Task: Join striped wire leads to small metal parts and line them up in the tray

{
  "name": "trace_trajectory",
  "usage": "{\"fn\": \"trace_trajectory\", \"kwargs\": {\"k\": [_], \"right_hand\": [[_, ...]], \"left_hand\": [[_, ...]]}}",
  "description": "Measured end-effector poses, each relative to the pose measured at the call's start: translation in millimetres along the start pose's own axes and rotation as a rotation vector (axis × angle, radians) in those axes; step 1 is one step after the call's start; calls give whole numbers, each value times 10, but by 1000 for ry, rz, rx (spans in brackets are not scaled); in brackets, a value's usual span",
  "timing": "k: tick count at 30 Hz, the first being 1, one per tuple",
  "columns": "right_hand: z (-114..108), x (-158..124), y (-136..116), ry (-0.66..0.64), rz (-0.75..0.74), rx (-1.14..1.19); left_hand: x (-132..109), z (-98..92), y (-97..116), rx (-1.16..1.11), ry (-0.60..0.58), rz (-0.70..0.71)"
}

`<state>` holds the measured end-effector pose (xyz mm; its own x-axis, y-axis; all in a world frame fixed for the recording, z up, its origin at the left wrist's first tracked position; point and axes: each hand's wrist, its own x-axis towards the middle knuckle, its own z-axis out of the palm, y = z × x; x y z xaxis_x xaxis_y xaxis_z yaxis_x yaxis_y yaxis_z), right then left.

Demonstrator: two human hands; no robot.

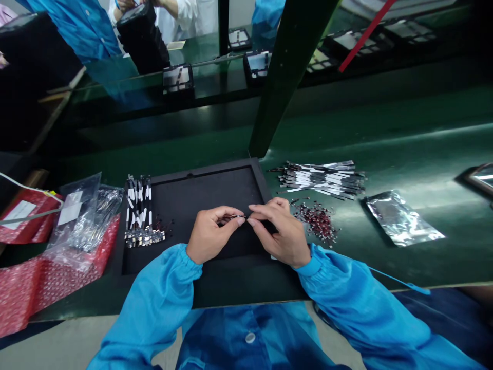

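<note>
Above the black tray (208, 190), my left hand (211, 234) pinches a small thin dark strip (236, 217), mostly hidden by the fingers. My right hand (285, 231) faces it from the right, thumb and fingertips closed at the strip's end; whether they grip anything else is too small to see. Along the tray's left side lie several black-and-white flex cables (138, 205) with metallic ends. A larger heap of similar flex cables (323, 180) rests on the green bench right of the tray. Nearer my right hand is a scattered pile of tiny dark-red parts (319, 222).
A silver bag (402, 218) lies on the right. Red bubble wrap (69, 282) and clear plastic bags (87, 221) crowd the left. A green post (287, 77) rises behind the tray. Across the bench, co-workers in blue and white stand by stacked black trays (142, 38).
</note>
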<state>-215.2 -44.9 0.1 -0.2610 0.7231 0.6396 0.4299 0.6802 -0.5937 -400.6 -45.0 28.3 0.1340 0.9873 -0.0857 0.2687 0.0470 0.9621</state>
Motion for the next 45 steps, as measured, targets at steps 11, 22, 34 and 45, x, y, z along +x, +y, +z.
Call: {"fn": "trace_trajectory", "kwargs": {"k": [11, 22, 34, 45], "right_hand": [[-5, 7, -15, 0, -12, -1], [-17, 23, -16, -15, -36, -26], [-65, 56, 18, -22, -38, -76], [-150, 159, 59, -199, -89, -39]], "left_hand": [[-11, -15, 57, 85, 0, 190], [-28, -18, 54, 192, 5, 304], [-30, 13, -54, 115, 38, 169], [-16, 11, -21, 235, 3, 425]]}}
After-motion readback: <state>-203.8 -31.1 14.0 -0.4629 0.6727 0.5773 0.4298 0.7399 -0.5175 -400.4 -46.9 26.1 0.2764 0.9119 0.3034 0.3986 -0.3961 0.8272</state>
